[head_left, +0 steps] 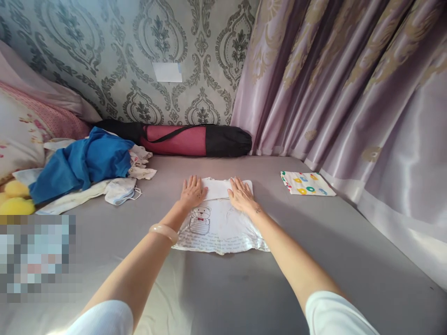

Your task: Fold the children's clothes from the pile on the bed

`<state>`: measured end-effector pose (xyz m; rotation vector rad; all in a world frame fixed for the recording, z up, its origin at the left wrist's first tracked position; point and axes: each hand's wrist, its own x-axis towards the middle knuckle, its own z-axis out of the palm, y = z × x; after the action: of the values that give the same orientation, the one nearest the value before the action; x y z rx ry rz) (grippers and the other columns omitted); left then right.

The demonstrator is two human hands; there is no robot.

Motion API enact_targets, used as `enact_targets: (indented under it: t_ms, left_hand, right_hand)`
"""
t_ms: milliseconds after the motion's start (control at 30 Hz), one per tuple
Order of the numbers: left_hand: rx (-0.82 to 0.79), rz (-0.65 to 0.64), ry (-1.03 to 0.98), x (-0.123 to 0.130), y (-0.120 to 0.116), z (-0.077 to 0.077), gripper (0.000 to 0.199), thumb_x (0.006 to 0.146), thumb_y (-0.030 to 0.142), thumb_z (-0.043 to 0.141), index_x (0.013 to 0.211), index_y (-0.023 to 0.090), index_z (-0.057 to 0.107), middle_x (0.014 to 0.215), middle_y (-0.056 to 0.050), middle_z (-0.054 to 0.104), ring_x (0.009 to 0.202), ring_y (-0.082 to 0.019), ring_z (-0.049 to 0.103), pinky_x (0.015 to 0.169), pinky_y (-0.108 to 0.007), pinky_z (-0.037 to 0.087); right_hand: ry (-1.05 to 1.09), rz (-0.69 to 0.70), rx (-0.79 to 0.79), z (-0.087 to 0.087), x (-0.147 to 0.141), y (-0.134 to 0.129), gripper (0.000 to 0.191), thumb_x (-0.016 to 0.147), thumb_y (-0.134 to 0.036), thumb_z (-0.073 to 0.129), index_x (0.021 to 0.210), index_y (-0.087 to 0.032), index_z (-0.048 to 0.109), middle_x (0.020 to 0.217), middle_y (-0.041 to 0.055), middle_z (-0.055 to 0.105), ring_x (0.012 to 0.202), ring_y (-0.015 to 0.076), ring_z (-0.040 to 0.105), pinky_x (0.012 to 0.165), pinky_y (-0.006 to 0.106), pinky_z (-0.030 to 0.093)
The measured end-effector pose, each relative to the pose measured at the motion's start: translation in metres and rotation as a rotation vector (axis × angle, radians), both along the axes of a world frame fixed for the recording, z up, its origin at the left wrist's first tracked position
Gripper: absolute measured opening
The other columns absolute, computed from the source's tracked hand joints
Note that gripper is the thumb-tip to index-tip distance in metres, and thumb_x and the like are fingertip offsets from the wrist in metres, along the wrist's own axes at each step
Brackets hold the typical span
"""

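My left hand [193, 191] and right hand [240, 194] lie flat, fingers slightly apart, on the garment [223, 225] at twelve o'clock, hiding parts of it; at ten, a pixelated patch [38, 258] is unreadable.

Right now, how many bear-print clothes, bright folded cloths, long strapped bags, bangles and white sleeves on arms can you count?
Bear-print garment: 1
Bright-patterned folded cloth: 1
Long strapped bag: 1
Bangle: 1
White sleeves on arms: 2
Total: 6

White bear-print garment [219, 223], grey sheet [230, 291]
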<state>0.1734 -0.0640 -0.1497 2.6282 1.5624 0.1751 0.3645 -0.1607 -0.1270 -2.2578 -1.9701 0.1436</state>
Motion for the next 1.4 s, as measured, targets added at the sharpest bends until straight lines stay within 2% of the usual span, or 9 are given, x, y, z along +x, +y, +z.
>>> enact_targets:
  t_ms: [100,333,467,600,667,767,867,1000,1400]
  left_hand:
    - [0.144,-0.064,-0.034,0.005,-0.010,0.002,0.066,0.099,0.045,0.018,0.152,0.007,0.029,0.161,-0.016,0.019,0.150,-0.028,0.011,0.121,-0.047,0.008]
    - [-0.136,-0.115,-0.026,0.008,-0.004,-0.005,0.067,0.098,0.052,0.018,0.152,0.014,0.029,0.160,-0.013,0.024,0.149,-0.027,0.017,0.118,-0.047,0.019]
    - [-0.195,-0.018,-0.173,-0.007,0.000,0.007,0.064,0.099,0.048,0.020,0.150,0.013,0.032,0.159,-0.014,0.026,0.148,-0.025,0.021,0.117,-0.041,0.025]
    - [-0.154,0.039,-0.279,-0.046,-0.015,0.020,0.064,0.092,0.045,0.039,0.144,0.008,0.040,0.149,-0.019,0.043,0.136,-0.029,0.043,0.109,-0.037,0.037]
    - [-0.167,0.100,-0.276,-0.070,-0.026,0.026,0.063,0.089,0.046,0.043,0.138,0.007,0.046,0.132,-0.019,0.058,0.114,-0.027,0.059,0.099,-0.036,0.045]
    - [-0.197,0.189,-0.228,-0.098,-0.046,0.033,0.055,0.085,0.048,0.043,0.122,0.010,0.059,0.105,-0.014,0.068,0.095,-0.025,0.064,0.088,-0.035,0.048]
    - [-0.311,0.202,-0.226,-0.112,-0.067,0.039,0.050,0.080,0.056,0.043,0.101,0.017,0.066,0.087,-0.009,0.070,0.081,-0.024,0.065,0.072,-0.031,0.048]
    - [-0.377,0.175,-0.233,-0.116,-0.096,0.042,0.050,0.075,0.065,0.043,0.081,0.020,0.064,0.073,-0.005,0.067,0.070,-0.021,0.062,0.063,-0.028,0.043]
    - [-0.352,0.196,-0.311,-0.113,-0.127,0.032,0.042,0.075,0.063,0.051,0.070,0.021,0.052,0.063,0.000,0.056,0.062,-0.016,0.050,0.057,-0.026,0.034]
  right_hand:
    - [-0.018,-0.040,0.085,-0.001,-0.002,0.000,0.058,0.102,-0.038,0.019,0.156,-0.018,0.020,0.163,0.0089,0.009,0.150,0.0233,0.005,0.118,0.055,0.002]
    - [0.162,-0.040,-0.123,-0.005,0.001,0.005,0.058,0.101,-0.042,0.017,0.154,-0.021,0.025,0.163,0.0072,0.013,0.150,0.0245,0.009,0.115,0.064,0.000]
    - [0.395,-0.063,-0.058,0.008,0.015,-0.003,0.058,0.101,-0.042,0.015,0.155,-0.021,0.021,0.163,0.0056,0.015,0.150,0.0192,0.011,0.119,0.053,0.006]
    - [0.522,-0.174,0.108,0.015,0.045,-0.030,0.053,0.098,-0.032,0.033,0.149,-0.019,0.035,0.155,0.0088,0.038,0.141,0.0184,0.037,0.115,0.038,0.029]
    - [0.581,-0.249,0.143,0.011,0.062,-0.051,0.047,0.095,-0.027,0.041,0.140,-0.018,0.046,0.140,0.0107,0.056,0.125,0.0183,0.054,0.105,0.033,0.041]
    - [0.678,-0.344,0.078,0.003,0.080,-0.086,0.033,0.094,-0.026,0.041,0.118,-0.015,0.060,0.108,0.0097,0.072,0.088,0.0152,0.069,0.077,0.026,0.051]
    - [0.657,-0.364,-0.049,0.001,0.082,-0.118,0.031,0.094,-0.033,0.039,0.093,-0.016,0.064,0.078,0.0045,0.071,0.060,0.0126,0.062,0.055,0.021,0.043]
    - [0.397,-0.308,-0.136,0.007,0.064,-0.149,0.039,0.089,-0.047,0.046,0.064,-0.020,0.056,0.059,0.0003,0.060,0.057,0.0134,0.055,0.052,0.023,0.033]
    - [0.373,-0.263,-0.041,0.010,0.030,-0.181,0.028,0.087,-0.047,0.049,0.071,-0.024,0.047,0.063,-0.0035,0.059,0.058,0.0136,0.052,0.055,0.024,0.033]
